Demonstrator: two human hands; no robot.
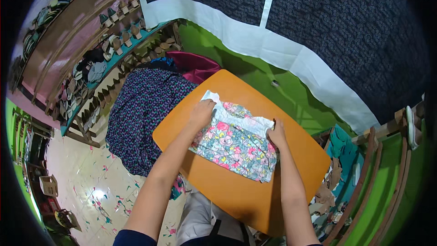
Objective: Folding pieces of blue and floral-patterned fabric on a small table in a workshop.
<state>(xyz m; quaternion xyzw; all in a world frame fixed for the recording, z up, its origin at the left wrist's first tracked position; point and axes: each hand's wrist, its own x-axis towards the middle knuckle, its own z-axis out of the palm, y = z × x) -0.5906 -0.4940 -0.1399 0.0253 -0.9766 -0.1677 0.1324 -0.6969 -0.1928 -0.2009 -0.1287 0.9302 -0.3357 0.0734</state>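
A small floral garment (234, 146), pink and yellow flowers on grey-green with a white band along its far side, lies spread on an orange tabletop (218, 202). My left hand (202, 113) is closed on its far left corner by the white part. At the far right corner, my right hand (276, 134) pinches the edge between thumb and fingers. The near part of the cloth rests on the table, slightly wrinkled. Parts of both hands' fingertips are hidden by the cloth and by the hands themselves.
A heap of dark purple patterned fabric (145, 109) and maroon satin cloth (195, 66) sit left of the table. Shoe racks (109, 70) line the left wall. Cloth scraps (109, 209) litter the floor. A dark curtain (327, 27) hangs ahead; wooden rails (359, 187) stand right.
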